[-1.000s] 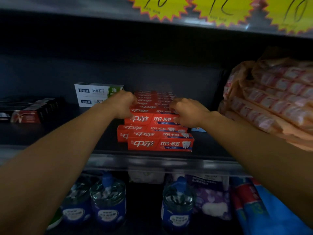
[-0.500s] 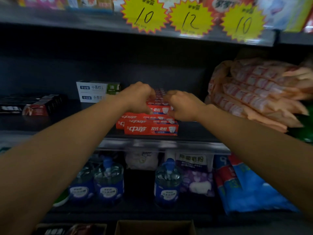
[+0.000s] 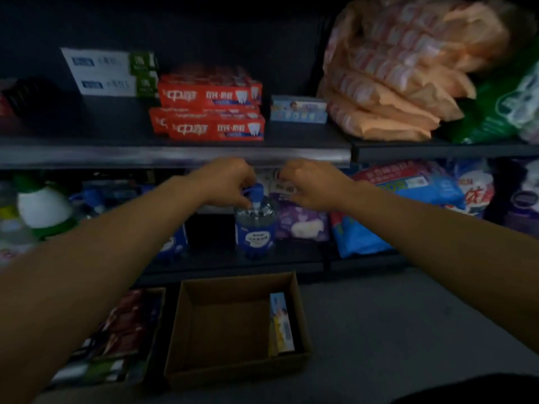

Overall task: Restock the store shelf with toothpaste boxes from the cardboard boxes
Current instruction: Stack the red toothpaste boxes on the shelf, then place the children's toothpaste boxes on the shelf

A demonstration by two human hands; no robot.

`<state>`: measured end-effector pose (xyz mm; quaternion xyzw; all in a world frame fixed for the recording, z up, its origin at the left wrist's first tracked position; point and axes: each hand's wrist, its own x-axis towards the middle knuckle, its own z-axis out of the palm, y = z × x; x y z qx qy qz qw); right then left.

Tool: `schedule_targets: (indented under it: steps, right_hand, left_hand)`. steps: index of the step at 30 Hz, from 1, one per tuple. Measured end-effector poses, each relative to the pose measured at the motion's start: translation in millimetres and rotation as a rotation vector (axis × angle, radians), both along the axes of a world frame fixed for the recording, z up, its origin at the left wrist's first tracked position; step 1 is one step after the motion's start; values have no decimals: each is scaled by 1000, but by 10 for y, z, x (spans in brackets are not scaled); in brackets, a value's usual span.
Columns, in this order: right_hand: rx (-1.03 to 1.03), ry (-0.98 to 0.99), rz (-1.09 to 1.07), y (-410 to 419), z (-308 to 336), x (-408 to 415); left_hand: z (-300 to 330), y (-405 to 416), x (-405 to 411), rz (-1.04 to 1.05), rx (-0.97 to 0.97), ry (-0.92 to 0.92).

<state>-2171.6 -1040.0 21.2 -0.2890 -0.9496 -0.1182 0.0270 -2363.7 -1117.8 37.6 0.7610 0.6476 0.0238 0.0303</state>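
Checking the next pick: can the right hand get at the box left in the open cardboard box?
Probably yes. The right hand holds nothing, and the small toothpaste box stands against the right wall of the open-topped cardboard box, nothing covering it.

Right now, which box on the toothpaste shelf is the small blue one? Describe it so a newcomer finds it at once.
Start at the dark upper shelf. Right of the red toothpaste stack and left of the peach-coloured packs sits the small blue box. It is the only light blue box there, single, not stacked, and shorter than the red boxes.
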Motion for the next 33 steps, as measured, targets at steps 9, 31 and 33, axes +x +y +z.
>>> schedule_targets:
  steps: [9, 31, 33]
  right_hand:
    - [-237, -34, -48, -94, -1122, 229]
    - [-503, -115, -215, 124, -2540, 295]
    - [-481, -126, -208, 207, -2562, 339]
  left_hand:
    - [-1343, 83, 331, -33, -288, -102]
    - [-2960, 619, 454, -279, -527, -116]
    - [-3075, 722, 572, -343, -552, -35]
